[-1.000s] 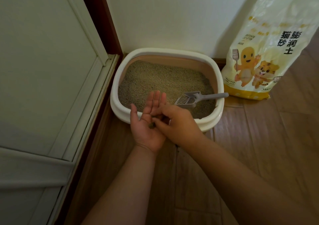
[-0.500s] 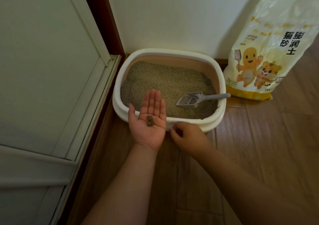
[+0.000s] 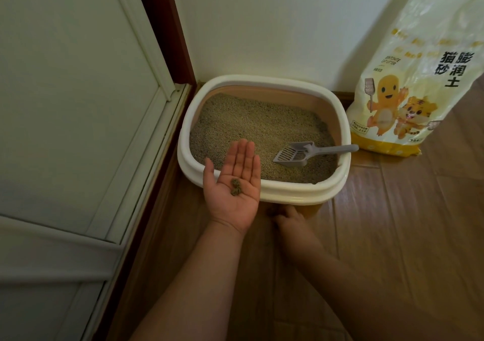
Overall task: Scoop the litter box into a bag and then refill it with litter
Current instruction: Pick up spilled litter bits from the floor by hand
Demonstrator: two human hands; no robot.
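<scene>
L hand point(image 3: 234, 183): your palm up, fingers straight, clumps point(image 3: 236, 186) on it, frame ctr | R hand point(image 3: 287, 219): on floor below litter box point(image 3: 264, 191), grip unclear | scoop point(image 3: 301, 152) in litter, ctr-right | litter bag point(image 3: 419, 79) upper right

The left hand point(image 3: 234, 183) lies flat, palm up, with a few dark litter clumps point(image 3: 235, 186) on it, over the near rim of the litter box point(image 3: 264, 83). Right of it the right hand point(image 3: 286, 219) reaches down to the wooden floor point(image 3: 406, 236), fingers curled. Beyond them the grey scoop point(image 3: 301, 152) rests in the litter.

A home corner; litter box point(image 3: 264, 191) on wood floor point(image 3: 406, 236) beside door point(image 3: 65, 105).
</scene>
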